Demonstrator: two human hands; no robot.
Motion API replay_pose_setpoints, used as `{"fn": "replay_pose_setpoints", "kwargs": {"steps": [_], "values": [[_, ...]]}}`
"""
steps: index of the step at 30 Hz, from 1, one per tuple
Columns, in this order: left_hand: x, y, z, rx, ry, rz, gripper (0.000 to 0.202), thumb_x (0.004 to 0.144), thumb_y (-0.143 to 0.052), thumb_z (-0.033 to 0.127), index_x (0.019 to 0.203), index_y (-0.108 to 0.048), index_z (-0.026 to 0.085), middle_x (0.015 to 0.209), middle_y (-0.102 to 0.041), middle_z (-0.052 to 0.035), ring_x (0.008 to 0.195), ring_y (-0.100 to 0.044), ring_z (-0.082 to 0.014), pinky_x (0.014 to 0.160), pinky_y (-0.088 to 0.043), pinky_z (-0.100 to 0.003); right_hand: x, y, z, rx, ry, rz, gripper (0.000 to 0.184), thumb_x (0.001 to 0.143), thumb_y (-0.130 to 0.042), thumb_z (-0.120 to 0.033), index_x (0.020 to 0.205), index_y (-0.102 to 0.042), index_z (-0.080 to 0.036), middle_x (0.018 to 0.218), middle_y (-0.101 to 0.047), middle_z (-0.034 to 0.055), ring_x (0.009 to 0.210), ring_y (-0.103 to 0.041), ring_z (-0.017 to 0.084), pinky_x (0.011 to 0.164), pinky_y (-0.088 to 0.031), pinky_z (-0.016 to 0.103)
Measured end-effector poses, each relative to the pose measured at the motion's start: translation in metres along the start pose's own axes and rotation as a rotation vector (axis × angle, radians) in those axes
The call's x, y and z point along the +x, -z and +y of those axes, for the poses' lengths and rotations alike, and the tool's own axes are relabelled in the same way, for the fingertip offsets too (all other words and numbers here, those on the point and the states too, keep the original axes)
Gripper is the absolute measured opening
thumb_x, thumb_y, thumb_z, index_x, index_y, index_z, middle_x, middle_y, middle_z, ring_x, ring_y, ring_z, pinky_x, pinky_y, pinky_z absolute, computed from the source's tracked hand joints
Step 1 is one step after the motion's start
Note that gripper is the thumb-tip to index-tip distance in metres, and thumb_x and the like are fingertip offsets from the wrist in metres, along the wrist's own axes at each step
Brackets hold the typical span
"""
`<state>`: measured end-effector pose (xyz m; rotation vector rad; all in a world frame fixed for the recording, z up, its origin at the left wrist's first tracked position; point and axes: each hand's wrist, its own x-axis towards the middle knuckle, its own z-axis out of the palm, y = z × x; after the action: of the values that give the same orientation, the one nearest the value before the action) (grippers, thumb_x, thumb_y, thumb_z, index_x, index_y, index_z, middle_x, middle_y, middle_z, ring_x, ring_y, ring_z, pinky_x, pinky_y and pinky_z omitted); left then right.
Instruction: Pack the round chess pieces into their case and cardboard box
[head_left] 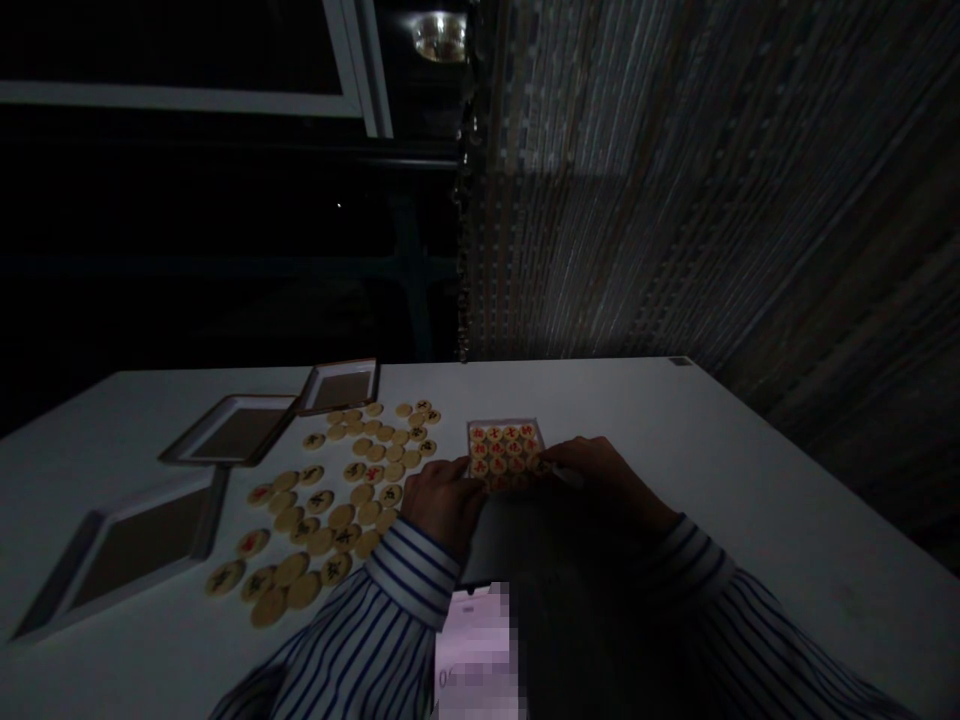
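Note:
A small open box [501, 421] sits on the white table in front of me, with rows of round Chinese chess pieces [511, 449] in it, most marked in red. At its left side is my left hand [444, 497], its fingers closed on the edge. My right hand [604, 480] grips the right edge near the lower corner. Shadow darkens the front row, and the fingertips are partly hidden. Left of the box, many loose wooden Chinese chess pieces [342, 516] lie scattered, some showing black or red characters and others plain.
Three shallow open trays or lids stand at the left: a near one [142, 540], a middle one [244, 430] and a far one [341, 388]. A lit phone [474, 655] is close to me. Behind the table [757, 530] hangs a string curtain [600, 200].

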<state>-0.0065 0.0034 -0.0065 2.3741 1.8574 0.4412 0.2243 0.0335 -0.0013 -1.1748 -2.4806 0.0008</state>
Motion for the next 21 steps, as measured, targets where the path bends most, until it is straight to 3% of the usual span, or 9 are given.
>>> {"fn": "replay_pose_setpoints", "kwargs": {"steps": [13, 21], "values": [[0.000, -0.001, -0.001, -0.030, -0.010, 0.013, 0.021, 0.076, -0.050, 0.032, 0.089, -0.066, 0.030, 0.112, -0.058, 0.0004, 0.100, -0.050, -0.0235, 0.082, -0.039, -0.040, 0.002, -0.010, 0.012, -0.019, 0.056, -0.053, 0.030, 0.068, -0.058, -0.025, 0.098, -0.059, -0.022, 0.094, -0.062, 0.0052, 0.082, -0.055, 0.018, 0.067, -0.039, 0.030], [0.001, 0.001, -0.002, -0.030, -0.021, -0.009, 0.023, 0.077, -0.048, 0.033, 0.092, -0.065, 0.030, 0.114, -0.057, 0.0008, 0.100, -0.050, -0.0234, 0.083, -0.039, -0.039, 0.000, -0.015, 0.012, 0.056, 0.042, -0.001, 0.027, 0.069, -0.057, -0.022, 0.096, -0.060, -0.021, 0.095, -0.059, 0.0069, 0.083, -0.053, 0.017, 0.067, -0.041, 0.030]]}}
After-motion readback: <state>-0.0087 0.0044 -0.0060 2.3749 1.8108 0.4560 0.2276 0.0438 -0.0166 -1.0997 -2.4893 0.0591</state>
